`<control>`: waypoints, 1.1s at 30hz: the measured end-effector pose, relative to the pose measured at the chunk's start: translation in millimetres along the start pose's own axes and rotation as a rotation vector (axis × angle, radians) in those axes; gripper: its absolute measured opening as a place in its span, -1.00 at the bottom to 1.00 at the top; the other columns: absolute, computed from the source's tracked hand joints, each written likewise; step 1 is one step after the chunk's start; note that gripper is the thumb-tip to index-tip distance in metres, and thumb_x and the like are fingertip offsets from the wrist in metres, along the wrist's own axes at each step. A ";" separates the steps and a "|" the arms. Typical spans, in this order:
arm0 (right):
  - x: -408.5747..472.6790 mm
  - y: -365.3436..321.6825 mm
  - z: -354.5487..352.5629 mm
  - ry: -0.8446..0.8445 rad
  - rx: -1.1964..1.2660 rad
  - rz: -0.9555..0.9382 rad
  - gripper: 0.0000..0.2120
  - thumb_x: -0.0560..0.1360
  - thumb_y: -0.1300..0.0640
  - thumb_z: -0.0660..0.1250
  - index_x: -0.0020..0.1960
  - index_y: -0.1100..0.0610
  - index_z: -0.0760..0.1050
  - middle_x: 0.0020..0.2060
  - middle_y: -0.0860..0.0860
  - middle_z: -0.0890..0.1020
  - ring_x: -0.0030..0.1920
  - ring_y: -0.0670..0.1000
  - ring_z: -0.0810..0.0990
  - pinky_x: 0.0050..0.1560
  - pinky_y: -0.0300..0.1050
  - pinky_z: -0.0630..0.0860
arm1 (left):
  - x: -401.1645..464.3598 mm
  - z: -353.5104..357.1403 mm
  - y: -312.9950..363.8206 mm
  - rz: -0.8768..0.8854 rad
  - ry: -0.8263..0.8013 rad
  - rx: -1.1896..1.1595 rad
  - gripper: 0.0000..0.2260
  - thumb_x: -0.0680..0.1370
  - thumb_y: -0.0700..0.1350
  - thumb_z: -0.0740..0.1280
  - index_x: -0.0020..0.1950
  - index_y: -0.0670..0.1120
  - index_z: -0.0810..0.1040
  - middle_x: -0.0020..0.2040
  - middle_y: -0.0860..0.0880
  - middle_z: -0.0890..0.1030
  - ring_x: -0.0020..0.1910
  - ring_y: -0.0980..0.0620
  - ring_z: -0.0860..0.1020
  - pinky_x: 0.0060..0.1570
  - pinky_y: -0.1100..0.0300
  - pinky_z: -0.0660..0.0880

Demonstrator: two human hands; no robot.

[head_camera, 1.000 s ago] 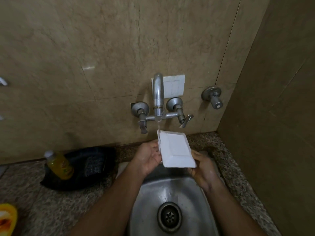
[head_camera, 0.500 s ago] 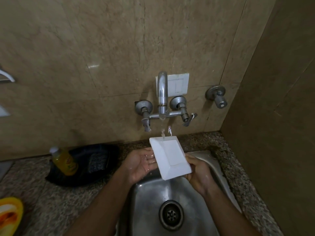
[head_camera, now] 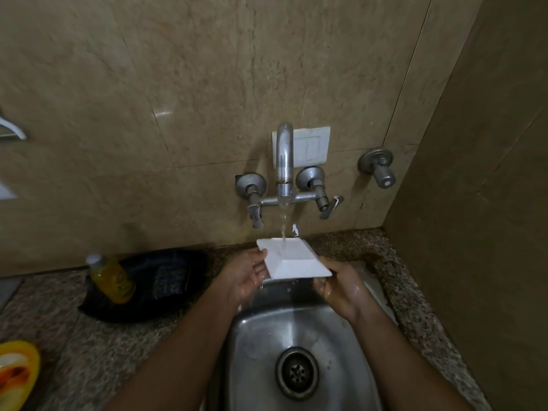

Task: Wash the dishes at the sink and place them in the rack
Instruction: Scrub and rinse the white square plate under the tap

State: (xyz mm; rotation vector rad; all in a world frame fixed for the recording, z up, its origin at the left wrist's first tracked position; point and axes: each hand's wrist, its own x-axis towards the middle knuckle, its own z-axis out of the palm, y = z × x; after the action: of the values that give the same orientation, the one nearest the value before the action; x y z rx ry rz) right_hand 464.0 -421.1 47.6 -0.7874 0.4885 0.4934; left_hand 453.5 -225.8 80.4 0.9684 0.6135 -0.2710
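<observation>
Dish (head_camera: 292,259) now tipped flatter under tap (head_camera: 284,161) stream, over sink (head_camera: 252,336) back edge; earlier steeper. Left hand (head_camera: 247,277) and right hand (head_camera: 341,287) fingers grasp its sides. Rinse nearly done; rack next.

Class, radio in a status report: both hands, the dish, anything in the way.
Left hand and right hand grip white square dish by opposite edges. Dish under running tap, above sink. Nothing in the way.

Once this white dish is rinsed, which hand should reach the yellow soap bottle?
Probably the left hand: the yellow soap bottle stands on the counter to its left, while the right hand grips the white rectangular dish on the far side.
</observation>
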 end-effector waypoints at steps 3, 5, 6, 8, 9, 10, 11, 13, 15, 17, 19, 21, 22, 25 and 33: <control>-0.4 -0.2 13.0 -0.010 0.026 0.031 -0.66 0.55 0.25 0.30 0.29 0.37 0.48 -0.11 0.18 0.67 -0.28 -0.03 0.58 -0.37 -0.26 0.58 | 7.5 -6.3 3.7 0.013 0.086 -0.120 -0.89 0.58 -0.36 0.28 0.09 -0.29 0.51 0.07 -0.27 0.63 -0.04 -0.13 0.64 -0.01 0.00 0.57; -1.1 -0.7 18.9 -0.029 0.024 0.039 -0.70 0.60 0.23 0.27 0.29 0.34 0.48 0.00 0.20 0.69 -0.12 0.03 0.67 -0.34 -0.23 0.62 | 10.3 -10.4 6.5 0.018 0.106 -0.148 -0.85 0.56 -0.36 0.31 0.12 -0.28 0.50 0.07 -0.26 0.63 -0.04 -0.13 0.65 -0.12 0.01 0.59; -1.7 -0.4 21.0 -0.038 0.014 0.040 -0.70 0.61 0.23 0.26 0.29 0.33 0.48 0.09 0.23 0.67 0.04 0.09 0.67 -0.28 -0.20 0.65 | 11.2 -11.8 7.9 0.020 0.114 -0.159 -0.84 0.56 -0.36 0.31 0.14 -0.28 0.50 0.05 -0.25 0.63 -0.04 -0.13 0.64 -0.12 0.01 0.58; -2.7 2.3 26.6 -0.056 -0.015 0.043 -0.70 0.60 0.23 0.28 0.30 0.31 0.48 0.15 0.26 0.64 0.15 0.14 0.64 -0.24 -0.16 0.67 | 13.6 -16.4 11.0 0.025 0.127 -0.172 -0.83 0.56 -0.36 0.32 0.15 -0.29 0.49 0.01 -0.24 0.63 -0.04 -0.13 0.63 -0.05 -0.01 0.57; -3.7 4.5 29.8 -0.064 -0.029 0.041 -0.69 0.60 0.23 0.29 0.30 0.30 0.48 0.14 0.26 0.65 0.13 0.14 0.65 -0.25 -0.15 0.66 | 15.0 -19.9 11.9 0.032 0.131 -0.178 -0.81 0.56 -0.35 0.32 0.17 -0.29 0.49 0.01 -0.24 0.63 -0.04 -0.13 0.63 -0.03 -0.01 0.57; -3.8 7.3 32.5 -0.067 -0.048 0.037 -0.69 0.59 0.22 0.30 0.30 0.30 0.48 0.13 0.26 0.65 0.13 0.15 0.65 -0.23 -0.13 0.67 | 16.0 -23.0 12.9 0.038 0.137 -0.187 -0.77 0.56 -0.35 0.32 0.21 -0.30 0.48 0.04 -0.25 0.63 -0.02 -0.14 0.63 -0.06 0.00 0.59; -3.7 9.9 34.3 -0.071 -0.063 0.033 -0.70 0.59 0.22 0.30 0.30 0.29 0.48 0.13 0.25 0.65 0.15 0.16 0.65 -0.17 -0.11 0.68 | 17.5 -27.5 13.9 0.043 0.141 -0.201 -0.71 0.55 -0.34 0.33 0.27 -0.30 0.47 0.10 -0.26 0.62 0.01 -0.15 0.63 -0.12 0.00 0.63; -4.0 13.2 34.5 -0.081 -0.092 0.019 -0.72 0.59 0.22 0.31 0.28 0.26 0.50 0.13 0.24 0.66 0.20 0.17 0.62 -0.06 -0.08 0.66 | 17.7 -33.8 13.7 0.037 0.138 -0.208 -0.66 0.55 -0.31 0.34 0.33 -0.30 0.45 0.18 -0.29 0.61 0.05 -0.17 0.63 -0.20 -0.03 0.67; -3.8 14.1 28.6 -0.083 -0.134 -0.005 -0.73 0.59 0.22 0.29 0.28 0.24 0.51 0.13 0.22 0.66 0.20 0.18 0.62 0.00 -0.05 0.64 | 13.3 -33.8 10.2 0.000 0.101 -0.167 -0.68 0.56 -0.28 0.34 0.30 -0.29 0.46 0.12 -0.30 0.65 0.03 -0.19 0.67 -0.18 -0.06 0.66; -3.3 15.4 18.4 -0.074 -0.199 -0.059 -0.71 0.58 0.24 0.26 0.29 0.21 0.51 0.12 0.19 0.67 0.20 0.19 0.62 0.02 0.00 0.60 | 6.2 -28.9 5.1 -0.015 0.019 -0.059 -0.70 0.57 -0.26 0.33 0.30 -0.26 0.48 0.08 -0.26 0.68 0.02 -0.17 0.68 -0.16 -0.04 0.66; -4.5 17.7 7.1 -0.075 -0.241 -0.128 -0.68 0.56 0.27 0.23 0.30 0.19 0.51 0.13 0.18 0.67 0.18 0.21 0.62 0.08 0.09 0.60 | -2.3 -23.4 -0.6 -0.003 -0.078 0.047 -0.70 0.56 -0.28 0.33 0.30 -0.21 0.50 0.11 -0.22 0.67 0.06 -0.16 0.67 -0.11 -0.02 0.65; -7.1 19.4 -3.1 -0.078 -0.298 -0.187 -0.66 0.54 0.30 0.20 0.28 0.17 0.52 0.13 0.17 0.67 0.16 0.24 0.63 0.16 0.23 0.56 | -7.7 -22.3 -6.9 0.006 -0.135 0.120 -0.71 0.54 -0.33 0.34 0.26 -0.18 0.52 0.10 -0.20 0.68 0.07 -0.17 0.67 -0.08 -0.05 0.64; -8.2 19.5 -8.1 -0.064 -0.342 -0.210 -0.66 0.54 0.32 0.19 0.27 0.17 0.53 0.12 0.18 0.67 0.15 0.27 0.62 0.14 0.26 0.56 | -9.4 -22.9 -10.6 0.012 -0.150 0.158 -0.71 0.53 -0.36 0.34 0.24 -0.18 0.53 0.09 -0.19 0.69 0.06 -0.17 0.67 -0.08 -0.07 0.63; -10.6 19.8 -15.9 -0.017 -0.502 -0.238 -0.69 0.51 0.34 0.18 0.17 0.19 0.58 0.04 0.21 0.69 0.10 0.36 0.61 0.02 0.31 0.54 | -12.3 -29.4 -20.6 0.044 -0.126 0.226 -0.71 0.53 -0.40 0.32 0.22 -0.19 0.54 0.08 -0.20 0.69 0.05 -0.20 0.67 -0.10 -0.08 0.62; -13.0 -25.5 25.2 0.222 -0.722 -0.647 -0.83 0.64 0.08 0.21 0.15 0.03 0.55 -0.02 0.02 0.65 -0.04 0.00 0.61 -0.02 -0.05 0.53 | -25.8 -41.6 -31.4 0.152 -0.019 0.320 -0.79 0.52 -0.41 0.31 0.11 -0.22 0.58 0.07 -0.22 0.68 0.00 -0.17 0.67 -0.22 0.06 0.58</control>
State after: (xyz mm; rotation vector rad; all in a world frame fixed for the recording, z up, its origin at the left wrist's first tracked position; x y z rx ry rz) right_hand 474.5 -420.4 84.3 -1.6340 0.2222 -0.0463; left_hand 402.7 -209.7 57.0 1.3124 0.4842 -0.2465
